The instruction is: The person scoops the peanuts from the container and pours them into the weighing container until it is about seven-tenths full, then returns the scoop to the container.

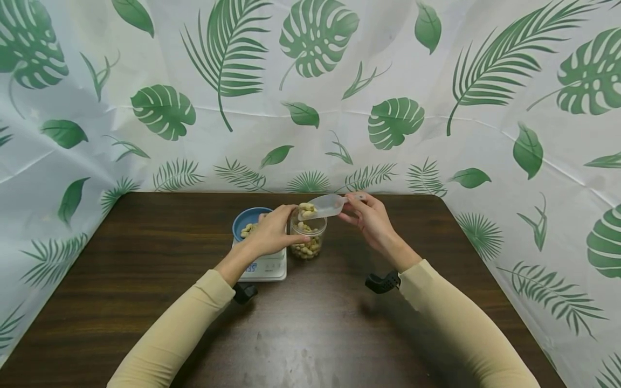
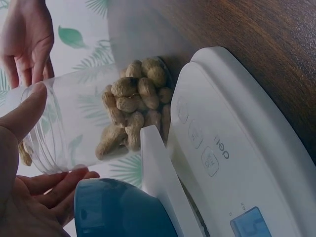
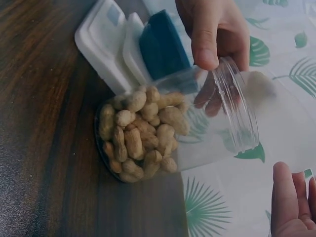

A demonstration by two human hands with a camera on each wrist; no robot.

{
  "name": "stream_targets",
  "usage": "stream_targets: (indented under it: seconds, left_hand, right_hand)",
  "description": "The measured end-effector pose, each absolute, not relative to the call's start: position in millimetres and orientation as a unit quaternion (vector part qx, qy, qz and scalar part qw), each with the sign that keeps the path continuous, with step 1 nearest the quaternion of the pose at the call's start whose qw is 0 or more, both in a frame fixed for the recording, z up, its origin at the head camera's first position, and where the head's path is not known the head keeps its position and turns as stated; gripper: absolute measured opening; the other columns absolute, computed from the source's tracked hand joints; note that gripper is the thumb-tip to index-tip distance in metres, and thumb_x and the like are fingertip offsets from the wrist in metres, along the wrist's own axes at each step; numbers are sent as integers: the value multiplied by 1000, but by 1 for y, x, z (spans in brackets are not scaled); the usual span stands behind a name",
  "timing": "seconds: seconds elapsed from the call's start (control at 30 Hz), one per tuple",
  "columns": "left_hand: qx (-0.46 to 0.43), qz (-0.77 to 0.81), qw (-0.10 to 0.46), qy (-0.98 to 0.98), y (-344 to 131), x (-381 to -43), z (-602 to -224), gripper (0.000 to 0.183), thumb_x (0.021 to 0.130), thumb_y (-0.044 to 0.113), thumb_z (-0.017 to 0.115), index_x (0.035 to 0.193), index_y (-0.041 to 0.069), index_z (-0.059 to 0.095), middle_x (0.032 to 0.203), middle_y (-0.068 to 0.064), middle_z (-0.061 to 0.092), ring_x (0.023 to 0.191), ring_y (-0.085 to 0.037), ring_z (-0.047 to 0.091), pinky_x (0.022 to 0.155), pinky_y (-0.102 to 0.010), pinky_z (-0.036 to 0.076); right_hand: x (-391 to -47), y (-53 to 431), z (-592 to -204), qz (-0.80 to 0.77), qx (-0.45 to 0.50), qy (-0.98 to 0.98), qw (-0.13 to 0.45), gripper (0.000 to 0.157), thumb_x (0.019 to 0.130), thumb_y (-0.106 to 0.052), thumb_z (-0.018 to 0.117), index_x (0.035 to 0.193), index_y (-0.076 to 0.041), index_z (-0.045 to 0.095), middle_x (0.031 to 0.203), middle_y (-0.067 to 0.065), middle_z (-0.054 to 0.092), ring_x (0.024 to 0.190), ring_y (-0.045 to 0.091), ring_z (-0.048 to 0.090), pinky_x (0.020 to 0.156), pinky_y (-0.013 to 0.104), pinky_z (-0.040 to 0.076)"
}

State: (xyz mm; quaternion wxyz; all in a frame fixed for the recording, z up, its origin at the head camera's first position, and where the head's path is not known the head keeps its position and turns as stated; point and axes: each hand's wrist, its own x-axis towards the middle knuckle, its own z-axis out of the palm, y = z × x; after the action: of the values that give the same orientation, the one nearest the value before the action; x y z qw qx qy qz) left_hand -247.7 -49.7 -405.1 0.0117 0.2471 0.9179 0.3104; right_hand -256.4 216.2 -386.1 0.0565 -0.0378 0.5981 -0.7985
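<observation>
A clear jar (image 3: 207, 143) stands on the table, its lower part filled with peanuts (image 3: 140, 133). My left hand (image 1: 271, 231) holds it near the rim, thumb on one side and fingers on the other. My right hand (image 1: 371, 218) pinches the handle of a translucent scoop (image 1: 329, 205), which lies nearly level over the jar's mouth. A few peanuts (image 1: 306, 210) sit at the scoop's front end. Left of the jar, a blue bowl (image 2: 118, 207) with peanuts in it rests on a white kitchen scale (image 1: 271, 269), partly hidden by my left hand.
The dark wooden table (image 1: 310, 334) extends in front of the jar and to both sides. Behind it hangs a white sheet (image 1: 335, 81) printed with green leaves. The scale's lit display (image 2: 252, 224) faces the near side.
</observation>
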Motion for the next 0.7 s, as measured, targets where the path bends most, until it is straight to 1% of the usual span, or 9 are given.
stream_targets:
  seconds: [0.07,0.17,0.27,0.47,0.6,0.7]
  left_hand:
    - [247,311,12,918,-50,-247,-405,84,88,48,80,152,4,46,143,-12,56,129,-28,53,106,-66,29]
    - [242,311,18,919,-52,-246,-403,88,88,50,80,154,4,43,139,-11,56,123,-27,54,106,-63,29]
    - [239,309,23,920,-56,-246,-400,93,88,53,79,156,4,40,140,-13,54,122,-28,54,107,-64,26]
    - [234,310,24,921,-71,-243,-395,96,88,54,78,159,6,36,151,-15,46,136,-32,46,111,-70,19]
    - [227,312,16,922,-82,-240,-393,95,87,53,80,159,7,37,151,-15,46,137,-32,45,111,-72,16]
    - [224,313,13,923,-89,-238,-394,93,87,50,81,157,6,39,151,-16,45,137,-34,45,110,-72,16]
  right_hand:
    - [-256,216,-386,-800,-44,596,57,14,107,-18,57,107,-6,64,113,7,63,104,18,67,92,35,55]
    - [-256,215,-385,-804,-47,591,53,14,107,-17,57,109,-5,64,113,7,63,104,18,67,92,35,55]
    - [-256,214,-383,-807,-49,586,51,13,108,-17,56,109,-5,63,113,6,63,104,17,67,92,36,55]
    - [-257,211,-381,-812,-58,579,55,13,107,-17,57,108,-6,65,114,7,63,104,18,67,100,43,50]
    - [-258,206,-379,-814,-64,575,54,13,106,-18,59,105,-8,67,113,7,63,103,18,66,102,47,46]
    - [-259,202,-378,-814,-73,574,56,14,106,-19,59,107,-8,68,112,7,64,104,19,66,101,46,48]
